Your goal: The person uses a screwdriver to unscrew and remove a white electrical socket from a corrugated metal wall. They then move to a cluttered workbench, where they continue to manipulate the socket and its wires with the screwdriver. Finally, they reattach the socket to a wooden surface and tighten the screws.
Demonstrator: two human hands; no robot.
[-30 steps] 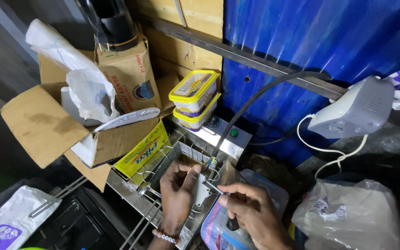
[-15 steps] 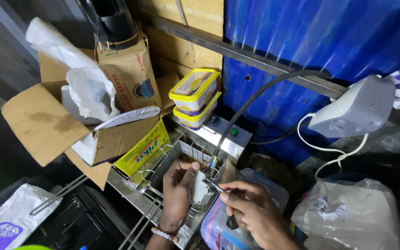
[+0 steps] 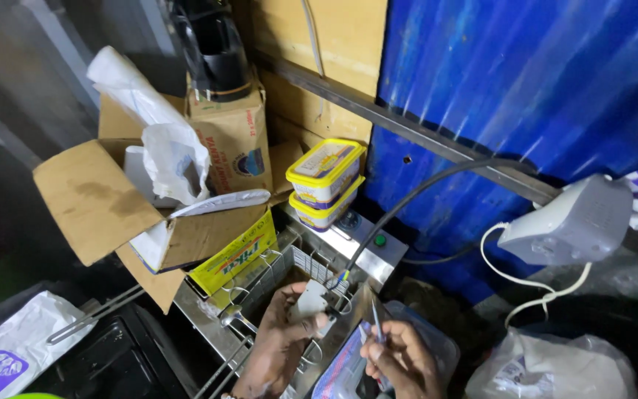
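Observation:
My left hand (image 3: 282,340) grips a small grey plate-like part (image 3: 311,299) over an open stainless metal appliance (image 3: 260,284). A black cable (image 3: 415,196) runs down to the part, with coloured wire ends at its tip. My right hand (image 3: 400,358) holds a thin screwdriver (image 3: 376,321), tip pointing up toward the part. Both hands are low in the frame, close together, and partly cut off by the bottom edge.
Two stacked yellow tubs (image 3: 325,181) rest on the appliance's control box (image 3: 363,240). An open cardboard box (image 3: 112,199) with white bags stands at left. A white device (image 3: 574,222) with a white cord sits right, before a blue corrugated wall (image 3: 526,89). Plastic bags lie below.
My left hand has lifted the grey part slightly and turned it. My right hand has drawn back a little, with the screwdriver now pointing more upright.

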